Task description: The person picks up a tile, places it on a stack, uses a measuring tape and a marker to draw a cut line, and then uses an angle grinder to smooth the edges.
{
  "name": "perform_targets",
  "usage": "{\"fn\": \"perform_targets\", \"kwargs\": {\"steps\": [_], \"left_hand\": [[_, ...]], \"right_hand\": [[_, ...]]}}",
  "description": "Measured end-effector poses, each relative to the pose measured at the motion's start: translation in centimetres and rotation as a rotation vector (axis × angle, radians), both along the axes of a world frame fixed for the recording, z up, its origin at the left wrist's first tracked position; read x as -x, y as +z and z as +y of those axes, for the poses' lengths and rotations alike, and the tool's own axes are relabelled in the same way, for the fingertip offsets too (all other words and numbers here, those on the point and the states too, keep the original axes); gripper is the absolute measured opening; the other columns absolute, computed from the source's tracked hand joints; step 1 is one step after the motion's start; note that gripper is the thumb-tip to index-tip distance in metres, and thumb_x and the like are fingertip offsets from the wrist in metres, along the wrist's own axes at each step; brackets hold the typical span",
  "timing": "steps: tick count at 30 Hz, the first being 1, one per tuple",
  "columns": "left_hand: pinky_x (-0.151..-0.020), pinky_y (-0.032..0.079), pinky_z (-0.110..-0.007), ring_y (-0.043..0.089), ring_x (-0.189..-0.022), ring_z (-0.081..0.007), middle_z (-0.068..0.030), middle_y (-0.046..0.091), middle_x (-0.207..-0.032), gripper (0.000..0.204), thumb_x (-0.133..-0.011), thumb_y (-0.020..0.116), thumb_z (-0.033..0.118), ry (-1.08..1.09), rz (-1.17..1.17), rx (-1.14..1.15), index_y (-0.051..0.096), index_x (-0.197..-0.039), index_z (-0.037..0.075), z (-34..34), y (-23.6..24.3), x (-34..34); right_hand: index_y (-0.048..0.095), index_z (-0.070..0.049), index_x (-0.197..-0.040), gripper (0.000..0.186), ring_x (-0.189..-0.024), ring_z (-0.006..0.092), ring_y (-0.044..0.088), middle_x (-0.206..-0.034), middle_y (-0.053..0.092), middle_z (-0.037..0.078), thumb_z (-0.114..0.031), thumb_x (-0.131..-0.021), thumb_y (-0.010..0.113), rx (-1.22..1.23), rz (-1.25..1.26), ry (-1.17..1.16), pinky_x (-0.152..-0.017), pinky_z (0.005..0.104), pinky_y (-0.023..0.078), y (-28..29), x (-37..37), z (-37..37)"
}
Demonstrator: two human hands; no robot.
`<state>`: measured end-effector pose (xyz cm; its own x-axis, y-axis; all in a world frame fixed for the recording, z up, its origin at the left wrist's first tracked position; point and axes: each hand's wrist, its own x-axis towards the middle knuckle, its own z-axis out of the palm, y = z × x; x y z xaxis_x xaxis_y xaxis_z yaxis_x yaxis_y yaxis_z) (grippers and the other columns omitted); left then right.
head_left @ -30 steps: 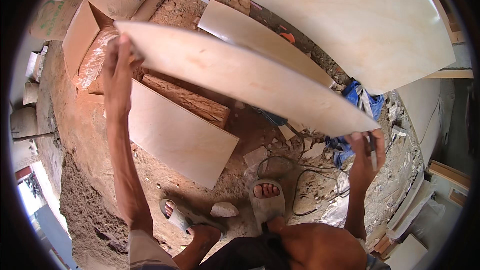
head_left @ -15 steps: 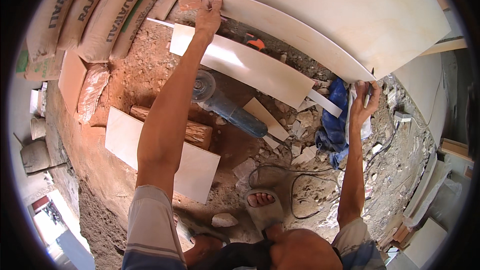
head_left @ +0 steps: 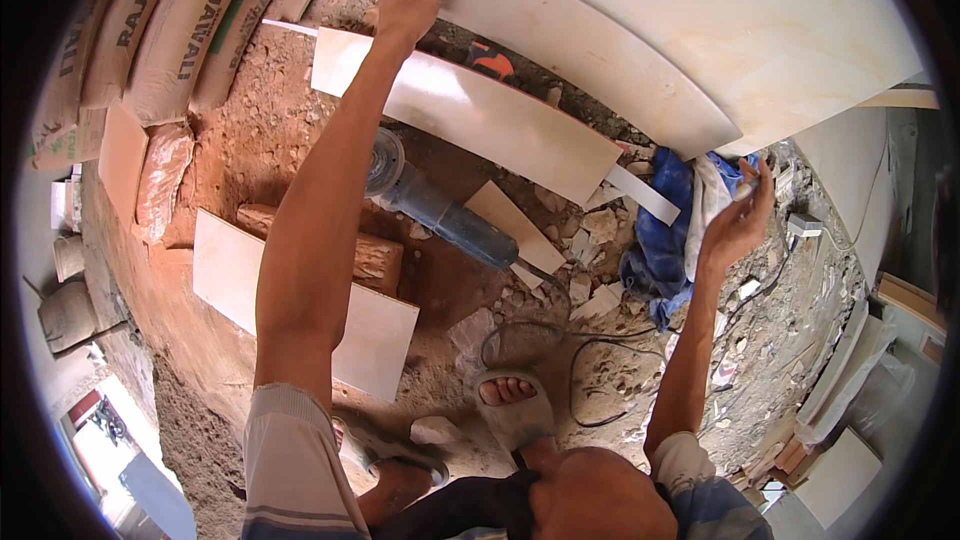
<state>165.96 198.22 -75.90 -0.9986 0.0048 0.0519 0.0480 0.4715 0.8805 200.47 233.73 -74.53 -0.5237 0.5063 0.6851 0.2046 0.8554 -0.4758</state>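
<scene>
1. Tile strip [head_left: 590, 45] runs lengthwise upper-left to lower-right, overlapping the large tile [head_left: 770, 30].
2. Left hand [head_left: 408, 6] touches its upper-left end; grip unclear.
3. Right hand [head_left: 738, 220], fingers half-curled, contents unclear, has left its lower-right end.

- An earthen floor [head_left: 262, 135] spreads out, reddish at far left, greyer and strewn with rubble [head_left: 748, 289] at right.
- Dark, coarse soil [head_left: 190, 415] lies at near left.
- A bright opening [head_left: 105, 448] glares white at the near left edge.
- Brown sacks [head_left: 195, 30] stand at far left.
</scene>
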Motion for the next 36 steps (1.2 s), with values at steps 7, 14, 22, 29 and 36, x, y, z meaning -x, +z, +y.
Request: {"fn": "perform_targets", "kwargs": {"steps": [7,14,22,29,36], "left_hand": [[-0.107,0.055,-0.038,0.07,-0.118,-0.022,-0.0146,0.078,-0.123,0.063,-0.114,0.057,0.053,-0.575,-0.177,-0.454,0.068,-0.145,0.0,5.0,12.8,-23.6],[-0.073,0.061,-0.029,0.074,-0.089,-0.0145,-0.0117,0.08,-0.115,0.036,-0.113,0.065,0.025,-0.488,-0.6,-0.811,0.073,-0.136,-0.002,-0.3,12.9,-31.6],[-0.073,0.06,-0.025,0.074,-0.089,-0.0125,-0.0098,0.081,-0.109,0.026,-0.112,0.067,0.026,0.073,-0.354,-0.798,0.078,-0.115,0.002,-3.2,13.9,-37.1],[-0.083,0.066,-0.024,0.078,-0.097,-0.0109,-0.007,0.08,-0.119,0.032,-0.109,0.07,0.039,0.321,-0.557,-1.175,0.07,-0.125,0.01,-6.9,16.0,-38.6],[-0.088,0.068,-0.025,0.079,-0.102,-0.012,-0.0076,0.08,-0.119,0.038,-0.109,0.069,0.041,0.329,-0.621,-1.311,0.072,-0.124,0.006,-6.9,16.8,-40.4]], "right_hand": [[0.07,-0.003,-0.102,0.029,-0.06,0.0049,0.049,-0.073,0.061,-0.001,-0.027,-0.114,0.061,1.029,-0.695,0.758,-0.055,0.0244,0.037,10.5,-3.0,-10.3],[0.066,-0.001,-0.095,0.039,-0.054,0.0023,0.039,-0.075,0.057,-0.003,-0.031,-0.118,0.054,1.347,-0.89,1.122,-0.049,0.0233,0.027,9.0,-4.1,-15.7],[0.068,-0.003,-0.098,0.036,-0.059,0.0092,0.05,-0.078,0.063,0.003,-0.033,-0.115,0.059,0.827,-0.989,1.284,-0.053,0.031,0.04,11.3,-5.6,-19.2],[0.059,0.001,-0.124,0.041,-0.068,0.0151,0.065,-0.088,0.074,0.016,-0.038,-0.117,0.05,1.167,-0.029,1.231,-0.061,0.0274,0.05,14.8,-8.5,-21.3],[0.057,0.001,-0.128,0.035,-0.073,0.0157,0.066,-0.093,0.076,0.018,-0.031,-0.118,0.046,1.027,-0.021,1.263,-0.068,0.0286,0.052,14.2,-8.0,-24.1]]}}
